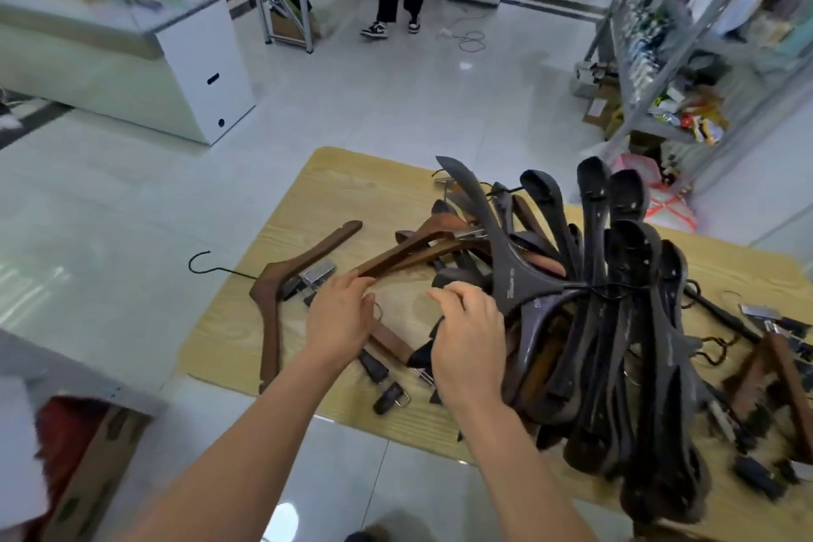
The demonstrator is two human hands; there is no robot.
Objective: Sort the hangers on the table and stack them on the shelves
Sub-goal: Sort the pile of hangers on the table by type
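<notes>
A single wide-angle camera sits on the person's head and faces forward and down, close above the table [246,321], whose wooden top fills the frame from the centre out to 4 o'clock. The forearms [246,453] enter from 6 o'clock; the floor [396,101] stretches toward 12 o'clock, and shelves [638,101] lean in at 2 o'clock.

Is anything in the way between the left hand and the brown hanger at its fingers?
No, nothing visible. The left hand pinches the brown hanger at its near end. The far end, though, seems tucked under a black hanger in the pile, so it may snag when pulled.
</notes>
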